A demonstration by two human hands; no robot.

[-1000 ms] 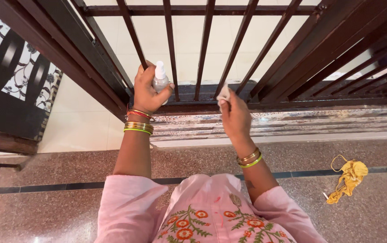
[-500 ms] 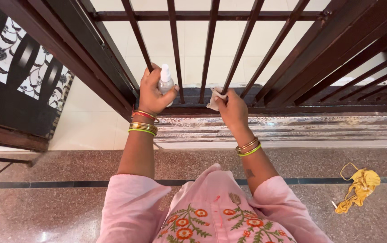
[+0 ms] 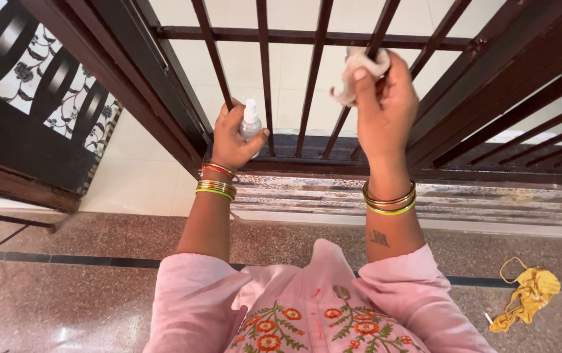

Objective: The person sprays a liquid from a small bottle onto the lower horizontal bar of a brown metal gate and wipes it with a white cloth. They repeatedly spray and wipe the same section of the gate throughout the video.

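At far left a dark panel [image 3: 29, 98] with a white floral pattern stands beside the gate frame [image 3: 130, 78], a thick brown post slanting down toward the floor. Next comes the left hand [image 3: 232, 140], its fingers curled tight around a small clear spray bottle [image 3: 250, 124]. The bottle stands upright with its white nozzle on top, between two bars and just in front of the gate's bottom rail [image 3: 333, 167]. Red, gold and green bangles [image 3: 215, 182] ring that wrist.

The bars [image 3: 264, 72] of the brown gate run up from the bottom rail to a cross rail [image 3: 281, 37], with pale tile showing behind them.

Further right, the right hand [image 3: 386, 108] is raised high, close to the cross rail. Its fingers pinch a crumpled white cloth [image 3: 358, 68] against a slanted bar [image 3: 376, 49], the cloth wrapped partly round the bar. Gold and green bangles [image 3: 389, 199] sit on this wrist.

Below both arms are the pink sleeves and an embroidered pink top [image 3: 307, 307]. The speckled reddish floor [image 3: 65, 287] spreads under everything, crossed by a dark strip. At far right a yellow rag [image 3: 526, 294] lies crumpled on that floor, well apart from both hands.
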